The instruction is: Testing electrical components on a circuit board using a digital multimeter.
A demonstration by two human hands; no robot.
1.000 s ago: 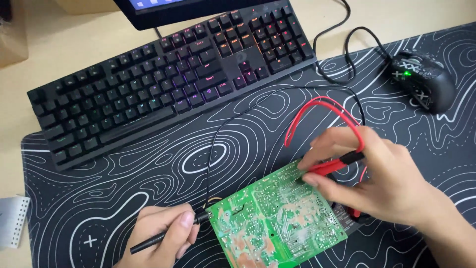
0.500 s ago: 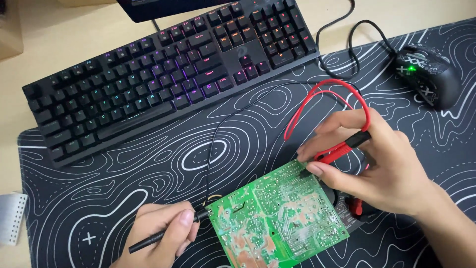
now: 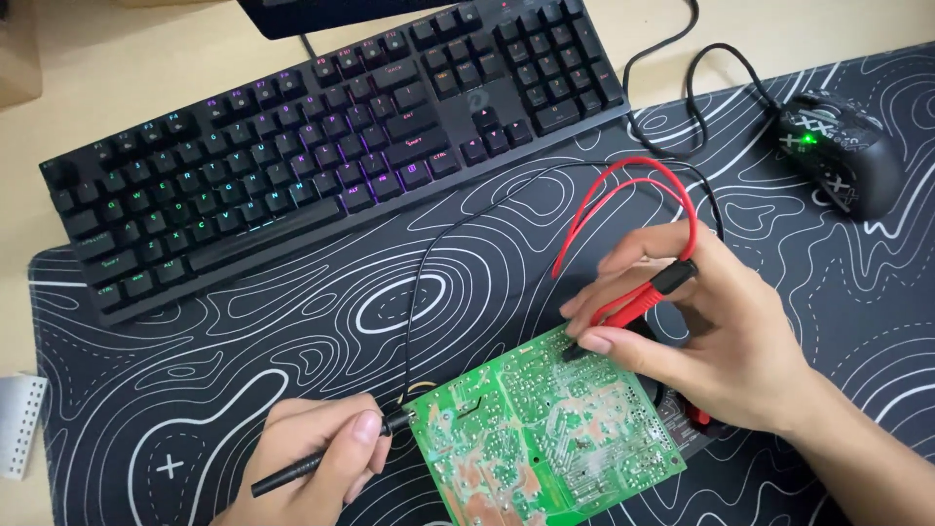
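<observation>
Now I'm probing the green circuit board [image 3: 541, 429]: left hand [image 3: 317, 453] fingers pinch the black probe [image 3: 326, 456], right hand [image 3: 711, 336] fingers pinch the red probe [image 3: 643, 300]; next, steadier tip contact, I judge.

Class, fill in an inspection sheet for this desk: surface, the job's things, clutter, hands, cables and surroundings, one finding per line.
Surface: black desk mat with white wavy lines, lying on a pale desk.
Job's things: green circuit board, solder side up; black probe at its left edge; red probe at its upper right edge.
Clutter: white ridged part at the mat's left edge.
Hands: left hand grips the black probe; right hand grips the red probe.
Cables: red lead loops above the right hand; black lead crosses the mat.
Surroundings: backlit keyboard, black mouse, edge of a dark screen.
</observation>
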